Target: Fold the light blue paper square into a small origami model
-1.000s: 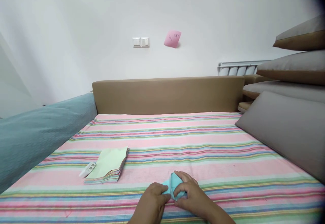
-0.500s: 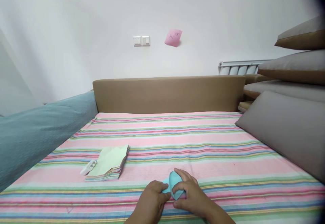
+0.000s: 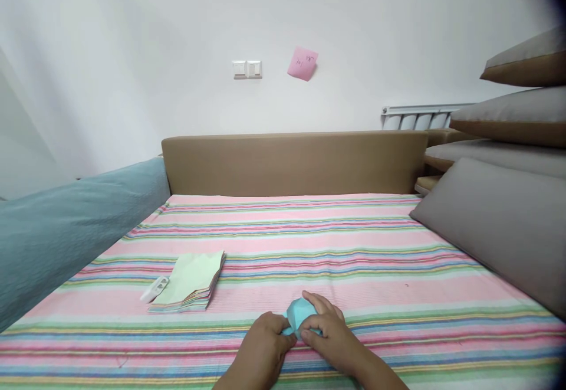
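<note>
A light-blue piece of folded paper (image 3: 299, 312) lies low on the striped cloth, between my two hands. My left hand (image 3: 268, 343) pinches its left side, thumb and forefinger closed on the edge. From the right, my right hand (image 3: 329, 332) grips the paper, with its fingers curled over the far side and its thumb at the near side. A raised, rounded flap faces up between the hands. The parts under my fingers are hidden.
A stack of coloured paper (image 3: 190, 281) lies to the left, with a small white object (image 3: 154, 289) beside it. Grey cushions (image 3: 499, 219) are piled at the right. A brown backrest (image 3: 292, 166) runs along the far edge, and a blue-covered armrest (image 3: 88, 219) borders the left.
The paper's raised flap has tipped over to the left, toward my left hand, and looks broader. My right thumb has shifted slightly left; both hands still hold the paper.
</note>
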Demonstrator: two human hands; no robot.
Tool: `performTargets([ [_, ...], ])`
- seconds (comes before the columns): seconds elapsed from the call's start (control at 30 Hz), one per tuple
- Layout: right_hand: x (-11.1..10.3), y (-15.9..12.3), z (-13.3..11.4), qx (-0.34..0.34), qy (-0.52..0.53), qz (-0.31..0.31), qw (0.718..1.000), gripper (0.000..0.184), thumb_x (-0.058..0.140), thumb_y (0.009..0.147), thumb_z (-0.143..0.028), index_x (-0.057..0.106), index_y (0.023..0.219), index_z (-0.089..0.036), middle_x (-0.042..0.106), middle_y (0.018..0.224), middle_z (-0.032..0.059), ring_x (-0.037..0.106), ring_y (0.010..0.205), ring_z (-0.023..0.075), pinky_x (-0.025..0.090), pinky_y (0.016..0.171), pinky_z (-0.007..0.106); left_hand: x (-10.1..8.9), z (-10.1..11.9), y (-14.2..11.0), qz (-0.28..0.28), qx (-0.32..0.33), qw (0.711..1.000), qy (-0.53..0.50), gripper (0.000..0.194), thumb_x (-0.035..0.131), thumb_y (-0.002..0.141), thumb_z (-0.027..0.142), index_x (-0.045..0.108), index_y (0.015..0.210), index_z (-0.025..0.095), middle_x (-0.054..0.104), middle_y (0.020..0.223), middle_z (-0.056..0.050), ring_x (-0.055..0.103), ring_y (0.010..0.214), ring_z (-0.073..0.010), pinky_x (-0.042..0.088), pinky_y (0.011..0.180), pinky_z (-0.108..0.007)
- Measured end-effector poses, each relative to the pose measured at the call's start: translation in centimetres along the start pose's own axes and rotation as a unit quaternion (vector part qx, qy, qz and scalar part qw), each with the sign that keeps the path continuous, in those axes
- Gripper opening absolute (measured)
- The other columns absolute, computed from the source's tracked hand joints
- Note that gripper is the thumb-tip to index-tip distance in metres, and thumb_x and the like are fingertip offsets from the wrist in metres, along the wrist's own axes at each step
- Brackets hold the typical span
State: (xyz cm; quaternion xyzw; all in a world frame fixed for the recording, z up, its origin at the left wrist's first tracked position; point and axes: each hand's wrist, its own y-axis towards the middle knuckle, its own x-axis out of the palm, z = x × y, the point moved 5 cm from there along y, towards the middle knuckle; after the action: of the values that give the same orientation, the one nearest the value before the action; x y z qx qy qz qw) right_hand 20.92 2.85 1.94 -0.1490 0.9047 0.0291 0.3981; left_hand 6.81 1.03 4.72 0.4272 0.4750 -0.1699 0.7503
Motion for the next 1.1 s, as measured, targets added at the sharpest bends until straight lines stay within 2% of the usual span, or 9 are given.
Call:
performTargets([
  [0.17, 0.2, 0.1, -0.1, 0.007, -0.016, 0.019, 1.0, 0.02, 0.051, 0.076, -0.037, 0.069, 0.077, -0.029, 0.03, 0.145, -0.0047, 0.021, 0.133, 0.0227, 0.013, 0.105, 0.042, 0.7, -0.4, -0.3, -0.021, -0.009, 1.0, 0.018, 0.027, 0.043, 0.088, 0.018, 0.066, 0.074, 0.022, 0.061, 0.073, -0.002, 0.054, 0.069, -0.0165, 0.037, 0.06, -0.025],
  [0.37, 0.4, 0.2, -0.3, 0.005, -0.034, 0.043, 0.998, 0.022, 0.049, 0.078, -0.039, 0.069, 0.085, -0.03, 0.034, 0.144, -0.0038, 0.024, 0.132, 0.0233, 0.015, 0.104, 0.043, 0.9, -0.8, -0.3, -0.043, -0.033, 0.997, -0.063, 0.03, 0.04, 0.083, 0.009, 0.066, 0.078, 0.023, 0.064, 0.082, -0.003, 0.054, 0.076, -0.0175, 0.039, 0.068, -0.028],
  [0.6, 0.3, 0.1, -0.6, -0.002, -0.025, 0.032, 0.999, 0.019, 0.052, 0.078, -0.039, 0.068, 0.088, -0.035, 0.027, 0.147, -0.0042, 0.021, 0.134, 0.0243, 0.013, 0.103, 0.046, 0.9, -1.1, -0.4, -0.066, -0.088, 0.988, -0.106, 0.032, 0.041, 0.077, 0.003, 0.066, 0.075, 0.023, 0.065, 0.077, -0.002, 0.053, 0.075, -0.0167, 0.037, 0.074, -0.03],
  [0.73, 0.3, 0.0, -0.6, -0.01, -0.031, 0.03, 0.999, 0.02, 0.051, 0.079, -0.041, 0.068, 0.087, -0.033, 0.027, 0.147, -0.0017, 0.02, 0.134, 0.0247, 0.013, 0.103, 0.047, 0.8, -2.4, -0.7, -0.068, -0.19, 0.97, -0.139, 0.016, 0.052, 0.071, 0.008, 0.059, 0.062, 0.02, 0.062, 0.067, 0.001, 0.054, 0.073, -0.0157, 0.038, 0.069, -0.025],
  [0.83, 0.3, 0.1, -0.7, -0.012, -0.037, 0.032, 0.999, 0.021, 0.051, 0.079, -0.041, 0.068, 0.084, -0.031, 0.026, 0.147, -0.0006, 0.02, 0.134, 0.0245, 0.014, 0.103, 0.047, 0.4, -3.8, -1.2, -0.053, -0.301, 0.936, -0.177, 0.008, 0.062, 0.068, 0.016, 0.055, 0.067, 0.019, 0.063, 0.069, 0.002, 0.055, 0.067, -0.0147, 0.04, 0.061, -0.023],
  [0.93, 0.2, 0.2, -0.8, -0.01, -0.036, 0.028, 0.999, 0.022, 0.051, 0.079, -0.042, 0.069, 0.084, -0.031, 0.026, 0.148, -0.0004, 0.02, 0.134, 0.0243, 0.014, 0.103, 0.046, -0.2, -4.5, -1.7, -0.035, -0.33, 0.922, -0.202, 0.033, 0.064, 0.066, 0.016, 0.055, 0.098, 0.02, 0.066, 0.091, -0.001, 0.059, 0.075, -0.0157, 0.045, 0.068, -0.025],
  [1.0, 0.1, 0.1, -0.9, -0.005, -0.036, 0.022, 0.999, 0.022, 0.051, 0.079, -0.043, 0.069, 0.085, -0.031, 0.025, 0.148, -0.0006, 0.019, 0.134, 0.0244, 0.014, 0.103, 0.047, -0.5, -4.6, -1.7, -0.026, -0.293, 0.93, -0.222, 0.062, 0.063, 0.066, 0.011, 0.044, 0.123, 0.025, 0.057, 0.12, -0.004, 0.058, 0.095, -0.0179, 0.045, 0.083, -0.028],
  [1.03, 0.1, 0.1, -0.9, -0.004, -0.036, 0.019, 0.999, 0.023, 0.05, 0.08, -0.043, 0.069, 0.086, -0.031, 0.025, 0.148, -0.0006, 0.019, 0.134, 0.0246, 0.014, 0.103, 0.047, -0.6, -4.5, -1.7, -0.026, -0.26, 0.938, -0.229, 0.068, 0.062, 0.067, 0.009, 0.041, 0.128, 0.028, 0.049, 0.131, -0.005, 0.053, 0.107, -0.0193, 0.043, 0.09, -0.03],
  [1.1, 0.1, 0.1, -0.8, -0.003, -0.038, 0.016, 0.999, 0.025, 0.05, 0.079, -0.045, 0.069, 0.088, -0.032, 0.026, 0.148, -0.0007, 0.019, 0.134, 0.0254, 0.014, 0.103, 0.047, -0.7, -4.3, -1.6, -0.029, -0.201, 0.954, -0.221, 0.06, 0.059, 0.071, 0.009, 0.048, 0.125, 0.031, 0.036, 0.142, -0.003, 0.043, 0.122, -0.022, 0.039, 0.098, -0.033],
])
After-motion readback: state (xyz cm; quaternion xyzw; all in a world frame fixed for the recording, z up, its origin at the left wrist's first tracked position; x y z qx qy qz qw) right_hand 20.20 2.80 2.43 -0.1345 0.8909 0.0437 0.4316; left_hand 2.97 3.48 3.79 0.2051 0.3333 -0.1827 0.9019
